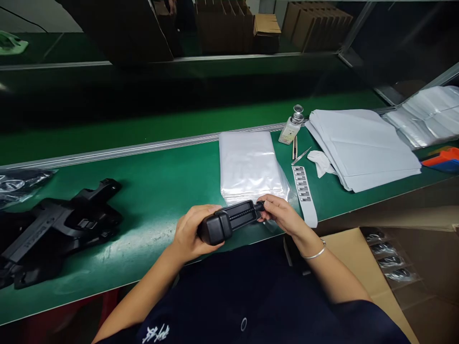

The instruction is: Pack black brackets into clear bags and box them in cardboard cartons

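Note:
A long black plastic part is held over the near edge of the green table. My left hand is wrapped round its thick near end. My right hand pinches its thin far end. Just behind the part lies a stack of clear plastic bags. To the right of my right hand a white strip of printed labels lies on the table.
A pile of black plastic parts lies at the left. White sheets, a small glass bottle, tweezers and more bags sit at the right. A cardboard box with bagged parts stands below right. Folded cartons stand behind.

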`<state>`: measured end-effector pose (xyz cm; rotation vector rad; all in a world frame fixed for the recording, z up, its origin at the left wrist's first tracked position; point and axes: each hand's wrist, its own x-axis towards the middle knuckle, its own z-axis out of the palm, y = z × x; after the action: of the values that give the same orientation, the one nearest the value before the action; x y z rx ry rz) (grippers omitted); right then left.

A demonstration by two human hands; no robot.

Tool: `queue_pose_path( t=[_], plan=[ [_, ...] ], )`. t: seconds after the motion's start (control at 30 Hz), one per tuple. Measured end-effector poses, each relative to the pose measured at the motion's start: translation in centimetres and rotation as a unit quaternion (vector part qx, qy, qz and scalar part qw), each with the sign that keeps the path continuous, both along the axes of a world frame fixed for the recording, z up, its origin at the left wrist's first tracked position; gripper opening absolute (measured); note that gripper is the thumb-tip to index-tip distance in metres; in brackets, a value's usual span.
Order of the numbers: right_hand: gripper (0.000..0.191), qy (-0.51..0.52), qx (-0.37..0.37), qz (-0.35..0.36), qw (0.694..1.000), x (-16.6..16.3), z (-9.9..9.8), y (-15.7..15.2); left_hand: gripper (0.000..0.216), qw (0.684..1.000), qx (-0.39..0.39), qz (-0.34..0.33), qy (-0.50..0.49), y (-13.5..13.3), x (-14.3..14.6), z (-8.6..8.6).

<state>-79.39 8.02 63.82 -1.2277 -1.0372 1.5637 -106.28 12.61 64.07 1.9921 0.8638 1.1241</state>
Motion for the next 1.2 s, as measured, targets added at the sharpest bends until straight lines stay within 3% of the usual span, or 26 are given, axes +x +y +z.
queue_pose_path(
  t=[0.07, 0.13, 0.23, 0.37, 0.47, 0.57, 0.73, 1.0, 1.2],
  plan=[
    [0.039, -0.016, 0.013, -0.013, 1.000, -0.1, 0.0, 0.0, 0.054, 0.999, -0.019, 0.044, 0.004, 0.1, 0.3, 0.0],
    [0.036, -0.090, 0.075, -0.036, 0.992, -0.1, 0.3, -0.3, 0.053, 0.992, -0.075, 0.094, -0.029, 0.2, 0.5, -0.4],
    [0.028, -0.179, 0.121, -0.032, 0.976, -0.1, 0.7, -0.6, 0.055, 0.984, -0.124, 0.098, -0.078, 0.2, 0.5, -1.0],
    [0.024, -0.130, 0.099, -0.020, 0.986, 0.0, 0.5, -0.5, 0.063, 0.992, -0.069, 0.097, -0.051, -0.1, 0.0, -1.2],
    [0.027, -0.082, 0.101, -0.027, 0.991, 0.0, 0.2, -0.1, 0.065, 0.985, -0.106, 0.112, -0.078, -0.1, 0.3, -1.0],
    [0.039, -0.083, 0.114, -0.038, 0.989, -0.3, 0.2, 0.1, 0.063, 0.955, -0.213, 0.128, -0.160, 0.2, 1.2, -0.9],
    [0.034, -0.180, 0.113, -0.018, 0.977, -1.3, 0.8, 0.1, 0.063, 0.896, -0.338, 0.124, -0.261, 0.4, 2.4, -0.6],
    [0.027, -0.135, 0.103, -0.081, 0.982, -2.3, 0.3, 0.4, 0.056, 0.859, -0.379, 0.145, -0.312, 0.2, 3.0, -0.8],
    [0.024, 0.011, 0.070, -0.086, 0.994, -2.4, -0.7, 0.8, 0.055, 0.863, -0.383, 0.144, -0.297, 0.4, 3.2, -1.2]
  ],
)
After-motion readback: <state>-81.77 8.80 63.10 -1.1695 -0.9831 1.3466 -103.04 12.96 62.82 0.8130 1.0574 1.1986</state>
